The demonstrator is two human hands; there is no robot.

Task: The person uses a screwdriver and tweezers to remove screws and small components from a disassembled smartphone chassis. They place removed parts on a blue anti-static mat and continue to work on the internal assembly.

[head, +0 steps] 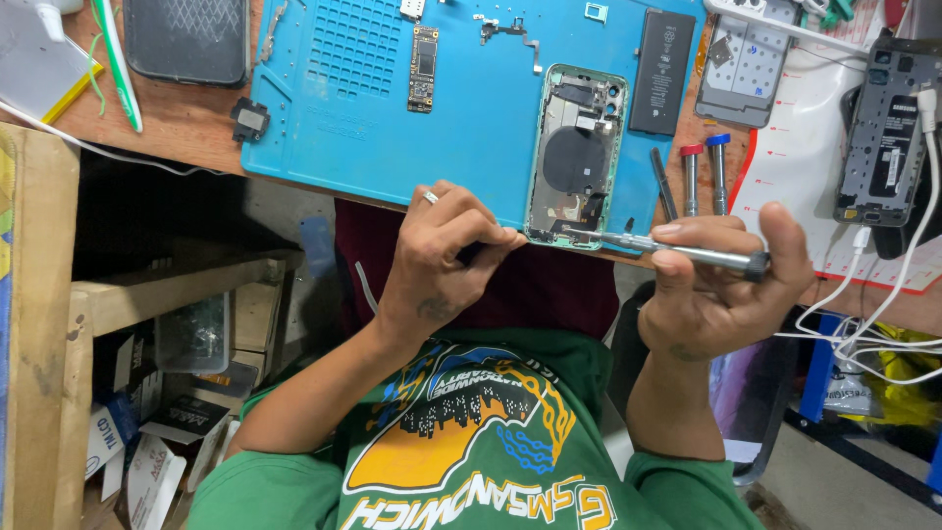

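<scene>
Head view: right hand pinches screwdriver, tip at phone.

1. My right hand holds a silver screwdriver, its tip at the lower edge of the opened phone.
2. My left hand pinches at the phone's lower corner.
3. The phone lies on the blue mat on the counter.

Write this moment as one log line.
left hand: at opened phone corner | right hand: holds screwdriver, tip at phone | under: blue mat
</scene>
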